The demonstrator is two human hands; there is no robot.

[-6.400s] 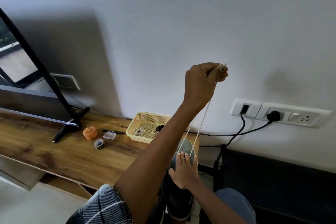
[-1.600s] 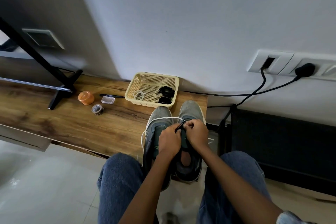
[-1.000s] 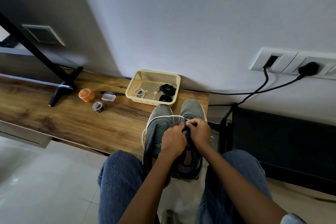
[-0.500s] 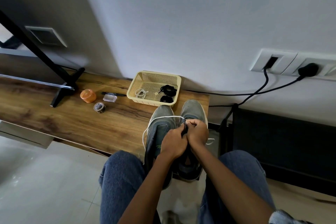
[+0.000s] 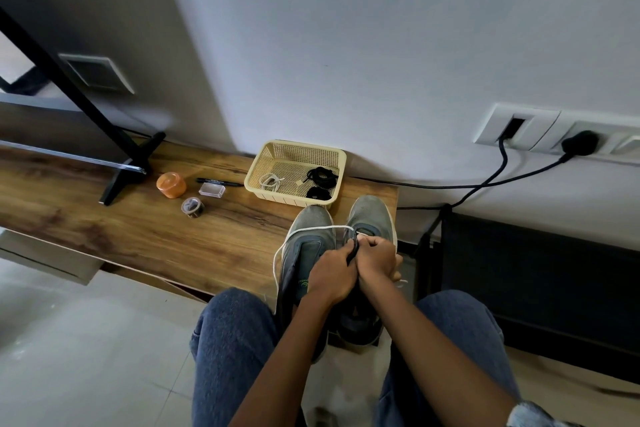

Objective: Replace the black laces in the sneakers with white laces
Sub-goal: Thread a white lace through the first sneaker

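Both hands are down on the right sneaker [image 5: 369, 218]; the left hand [image 5: 331, 276] and right hand [image 5: 376, 258] are curled tight together, fingers pinching at its tongue; the white lace [image 5: 298, 234] loops across the left sneaker [image 5: 308, 239]; black laces [image 5: 320, 182] lie coiled in the yellow basket [image 5: 294, 147] just behind.

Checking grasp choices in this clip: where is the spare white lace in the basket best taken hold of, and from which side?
Pinch the spare white lace at its bunched middle, coming straight down from above. It lies coiled flat in the left half of the basket, whose walls block any side approach, and the black laces lie apart, on its right.
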